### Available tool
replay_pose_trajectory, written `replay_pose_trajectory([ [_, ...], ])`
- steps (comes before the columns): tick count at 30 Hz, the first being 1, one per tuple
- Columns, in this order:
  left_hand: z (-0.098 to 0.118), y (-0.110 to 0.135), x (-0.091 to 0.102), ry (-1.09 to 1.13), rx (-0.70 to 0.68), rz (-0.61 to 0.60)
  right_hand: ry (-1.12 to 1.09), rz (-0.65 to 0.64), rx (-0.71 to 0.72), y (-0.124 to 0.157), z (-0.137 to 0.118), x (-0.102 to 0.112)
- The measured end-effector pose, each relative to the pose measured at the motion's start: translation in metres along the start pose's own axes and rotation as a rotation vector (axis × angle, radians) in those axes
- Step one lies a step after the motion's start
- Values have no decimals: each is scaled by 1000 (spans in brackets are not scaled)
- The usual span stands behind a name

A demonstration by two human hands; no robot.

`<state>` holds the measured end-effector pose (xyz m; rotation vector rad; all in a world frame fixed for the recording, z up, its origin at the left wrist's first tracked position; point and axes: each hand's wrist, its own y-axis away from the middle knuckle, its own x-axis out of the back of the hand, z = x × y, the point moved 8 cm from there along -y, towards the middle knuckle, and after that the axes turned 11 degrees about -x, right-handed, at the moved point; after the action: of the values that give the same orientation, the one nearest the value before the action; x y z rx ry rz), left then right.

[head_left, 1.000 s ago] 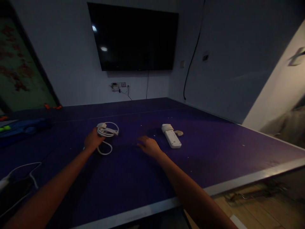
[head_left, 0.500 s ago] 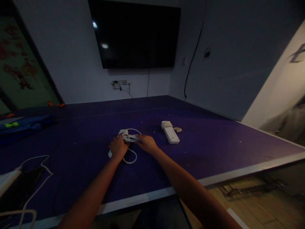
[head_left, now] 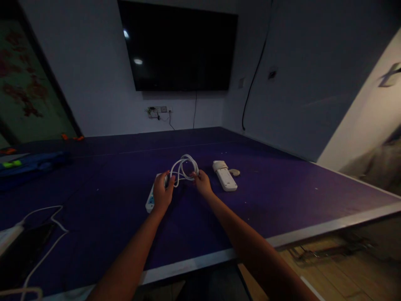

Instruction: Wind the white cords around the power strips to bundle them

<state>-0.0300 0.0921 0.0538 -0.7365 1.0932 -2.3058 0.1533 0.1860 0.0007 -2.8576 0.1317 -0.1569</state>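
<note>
Loops of white power cord [head_left: 187, 157] are held up a little above the purple table between my two hands. My right hand [head_left: 203, 184] pinches the loops at their right side, fingers closed. At their left end, my left hand [head_left: 163, 194] has its thumb and fingers closed around the cord. Partly hidden behind that hand is a white power strip [head_left: 150, 205] with blue-tinted sockets, lying on the table. To the right of my right hand lies a second white power strip [head_left: 227, 179], its cord wrapped round the far end and its plug [head_left: 234, 172] beside it.
The purple table [head_left: 282, 200] has a pale front edge. At the left are a dark flat device [head_left: 28, 251], a white block with a cable [head_left: 11, 235] and blue cloth [head_left: 44, 162]. A large screen [head_left: 184, 46] hangs on the wall above sockets [head_left: 161, 109].
The cord bundle has opened into wider, raised loops. My right hand has moved slightly right and up with it; my left hand has shifted right, uncovering more of the power strip.
</note>
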Motion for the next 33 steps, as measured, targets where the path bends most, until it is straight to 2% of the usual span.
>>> replay_pose_trajectory([
  [3, -1, 11, -11, 169, 27, -9, -173, -24, -104, -3, 5, 2],
  [6, -5, 15, -21, 266, 88, -41, -245, -53, -131, -1, 0, 2],
  [13, -25, 19, -23, 384, 258, 32, -168, -114, -80, 7, -19, 0],
  [20, -25, 29, -30, 538, 380, 24, 33, -108, 104, 16, -43, 0],
  [28, -28, 32, -37, 619, 431, 41, 340, -214, 410, 40, -71, -19],
  [33, -24, 30, -34, 614, 447, 54, 500, -316, 521, 55, -77, -35],
])
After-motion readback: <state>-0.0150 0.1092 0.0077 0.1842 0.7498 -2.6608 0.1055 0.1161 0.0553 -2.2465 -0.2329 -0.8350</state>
